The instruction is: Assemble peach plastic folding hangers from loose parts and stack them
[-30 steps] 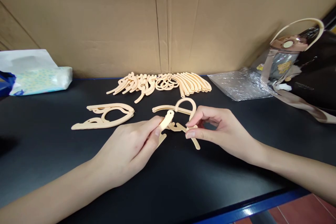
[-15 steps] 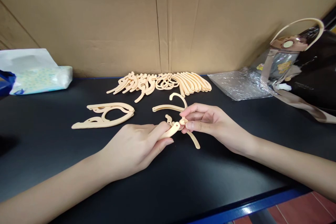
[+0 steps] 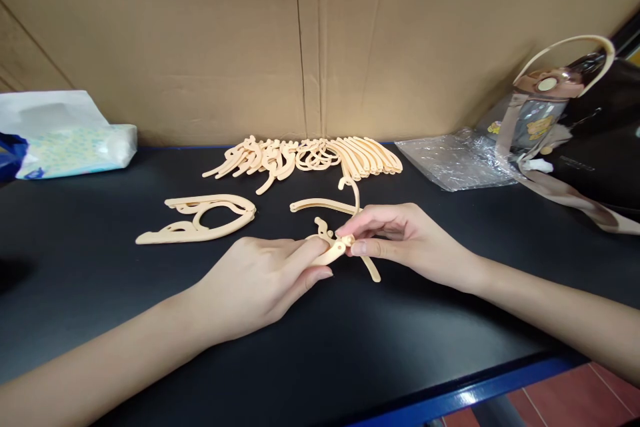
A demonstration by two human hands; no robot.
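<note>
My left hand (image 3: 273, 277) is closed on a cream plastic hanger arm (image 3: 331, 255), its holed end pointing right. My right hand (image 3: 400, 233) pinches a hanger hook (image 3: 357, 193) by its base, the curved tip standing up beyond the fingers. Hook base and arm end meet between my fingertips; whether they are joined I cannot tell. Behind and under the hands lie a long curved hanger arm (image 3: 317, 205), a small notched piece (image 3: 321, 227) and another arm piece (image 3: 373, 270), partly hidden. A folded hanger (image 3: 200, 237) rests on the table to the left.
Hanger parts (image 3: 370, 157) are sorted along the back of the black table (image 3: 250, 373), by a cardboard wall (image 3: 200, 47). A tissue pack (image 3: 75, 147) lies at left. At right are a clear plastic bag (image 3: 455, 160), a strapped bottle (image 3: 537, 113) and a black bag (image 3: 605, 153).
My right hand has brought the hook's base left and down onto the arm's end, and the hook's tip has swung right. My left hand stays nearly still.
</note>
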